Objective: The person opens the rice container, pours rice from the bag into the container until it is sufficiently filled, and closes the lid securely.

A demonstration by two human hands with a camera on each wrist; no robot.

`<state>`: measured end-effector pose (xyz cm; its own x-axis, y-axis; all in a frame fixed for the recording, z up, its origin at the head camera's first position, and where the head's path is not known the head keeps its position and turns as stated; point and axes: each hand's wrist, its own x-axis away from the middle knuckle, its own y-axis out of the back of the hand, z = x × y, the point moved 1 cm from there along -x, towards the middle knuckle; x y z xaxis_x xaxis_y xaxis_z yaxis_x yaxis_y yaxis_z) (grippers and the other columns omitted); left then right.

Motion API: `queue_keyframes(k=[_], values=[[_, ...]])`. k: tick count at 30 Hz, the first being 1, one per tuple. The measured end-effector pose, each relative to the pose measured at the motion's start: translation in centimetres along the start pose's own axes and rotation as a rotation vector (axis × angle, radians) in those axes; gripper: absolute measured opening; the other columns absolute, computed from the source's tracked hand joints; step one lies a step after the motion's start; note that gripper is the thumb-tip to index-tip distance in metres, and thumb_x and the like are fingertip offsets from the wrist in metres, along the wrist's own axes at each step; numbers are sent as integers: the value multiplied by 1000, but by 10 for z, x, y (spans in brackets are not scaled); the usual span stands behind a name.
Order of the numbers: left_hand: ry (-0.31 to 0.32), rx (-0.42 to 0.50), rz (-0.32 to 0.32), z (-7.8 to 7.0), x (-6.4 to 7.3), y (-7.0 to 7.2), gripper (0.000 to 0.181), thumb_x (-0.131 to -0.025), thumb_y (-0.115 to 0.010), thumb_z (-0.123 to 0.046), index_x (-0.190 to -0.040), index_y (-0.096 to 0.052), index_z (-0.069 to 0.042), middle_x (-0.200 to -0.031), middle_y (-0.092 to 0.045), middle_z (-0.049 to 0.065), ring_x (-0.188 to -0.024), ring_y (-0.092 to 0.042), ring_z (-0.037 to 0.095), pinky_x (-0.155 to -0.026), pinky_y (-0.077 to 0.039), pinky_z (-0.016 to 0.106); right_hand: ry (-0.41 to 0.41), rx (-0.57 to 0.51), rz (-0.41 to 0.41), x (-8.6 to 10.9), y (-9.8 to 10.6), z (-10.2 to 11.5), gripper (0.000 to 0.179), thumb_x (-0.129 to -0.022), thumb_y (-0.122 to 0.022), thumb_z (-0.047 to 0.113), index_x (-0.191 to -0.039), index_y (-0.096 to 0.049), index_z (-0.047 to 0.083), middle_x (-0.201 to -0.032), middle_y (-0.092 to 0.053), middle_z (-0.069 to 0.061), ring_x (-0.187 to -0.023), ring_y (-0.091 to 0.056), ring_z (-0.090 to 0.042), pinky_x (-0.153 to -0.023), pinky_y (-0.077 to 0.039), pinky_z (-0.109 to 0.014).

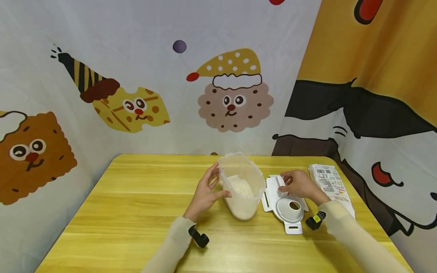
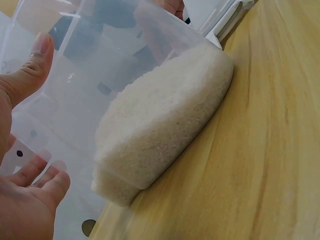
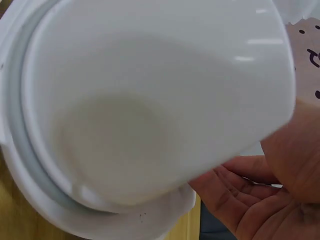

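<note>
A translucent plastic container with white rice in its lower part stands on the table. My left hand holds its left side, thumb at the front and the other fingers round the back. The left wrist view shows the thumb and fingertips along the clear wall. Right of the container lies a white lid with side tabs and a round raised spout. My right hand pinches the upright flap at its far part between thumb and fingers. Close up in the right wrist view, the white spout hides most of the lid.
A white printed packet lies at the right end of the wooden table, just beyond my right hand. Behind the table hangs a curtain with cartoon figures, which also runs along both sides.
</note>
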<state>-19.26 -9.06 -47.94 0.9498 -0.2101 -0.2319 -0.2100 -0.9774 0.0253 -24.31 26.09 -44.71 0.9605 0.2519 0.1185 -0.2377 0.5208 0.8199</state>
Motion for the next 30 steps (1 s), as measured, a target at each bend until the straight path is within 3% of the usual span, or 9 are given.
queue_keyframes(k=[5,10,15,21,30], values=[[7,-8,3,1,0,0,105,-74,-90,-13,-160,-31,-29,-152,-45,13,-147,-41,26,-125,-35,40,2,-31,-12,4,2,0,64,-84,-83,18,-136,-59,-10,-105,-69,-19,-74,-66,-14,-59,-59,-26],[4,0,-4,2,0,0,106,-73,-91,-12,-160,-31,-28,-151,-46,13,-147,-41,26,-125,-36,38,24,-30,-53,9,11,5,59,-86,-82,17,-134,-61,-9,-105,-71,-20,-80,-67,-18,-60,-61,-26],[4,4,-7,2,1,0,106,-73,-91,-12,-160,-32,-28,-152,-45,14,-148,-41,26,-125,-35,39,45,-11,-96,14,26,16,60,-87,-82,19,-136,-61,-7,-109,-72,-21,-89,-69,-24,-62,-60,-25],[5,-1,-5,2,1,0,105,-74,-91,-13,-160,-32,-27,-153,-44,16,-148,-41,26,-125,-35,40,10,31,-138,19,46,28,63,-86,-84,28,-136,-62,-4,-109,-72,-18,-95,-65,-27,-67,-52,-26],[-4,12,5,1,1,0,105,-75,-90,-11,-160,-30,-29,-155,-40,20,-148,-39,27,-126,-33,44,85,50,-236,30,79,45,61,-85,-84,22,-138,-62,-1,-105,-74,-18,-95,-69,-29,-66,-52,-25]])
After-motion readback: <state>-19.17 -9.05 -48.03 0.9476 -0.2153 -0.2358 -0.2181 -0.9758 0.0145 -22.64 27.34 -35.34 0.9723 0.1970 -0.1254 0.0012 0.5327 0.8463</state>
